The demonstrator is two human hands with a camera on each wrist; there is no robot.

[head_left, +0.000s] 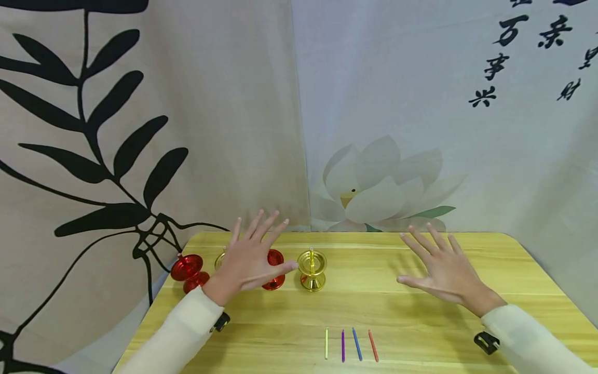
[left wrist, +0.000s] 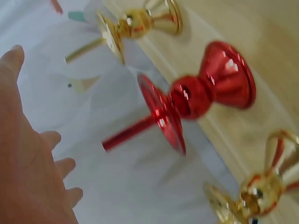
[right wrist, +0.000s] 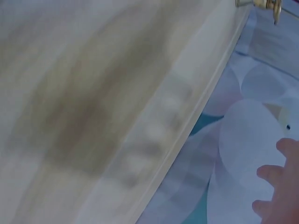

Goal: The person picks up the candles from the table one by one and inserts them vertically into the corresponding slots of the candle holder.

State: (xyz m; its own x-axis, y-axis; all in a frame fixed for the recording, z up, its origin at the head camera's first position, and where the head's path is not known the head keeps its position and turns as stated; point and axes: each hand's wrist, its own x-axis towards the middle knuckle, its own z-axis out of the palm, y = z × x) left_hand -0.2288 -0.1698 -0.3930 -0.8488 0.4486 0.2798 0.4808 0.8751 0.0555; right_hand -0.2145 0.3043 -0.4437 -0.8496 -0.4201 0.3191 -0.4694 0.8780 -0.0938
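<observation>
My left hand [head_left: 247, 262] is held up over the table's left part, fingers spread, touching nothing. Behind it a red candle holder [head_left: 276, 275] and a gold one [head_left: 218, 261] are partly hidden. Another gold candle holder [head_left: 312, 270] stands just right of the thumb, and a second red one [head_left: 187, 267] at the far left. In the left wrist view, a red candle holder [left wrist: 189, 97] shows its dish and thin upright stem, between two gold ones. My right hand [head_left: 444, 272] hovers over the right side, fingers spread and holding nothing.
On the wooden table [head_left: 261, 332], near the front, lie four slim sticks like candles: yellow-green [head_left: 326, 343], purple [head_left: 343, 346], blue [head_left: 357, 344] and red [head_left: 373, 345]. A printed curtain [head_left: 243, 104] hangs behind the table's back edge.
</observation>
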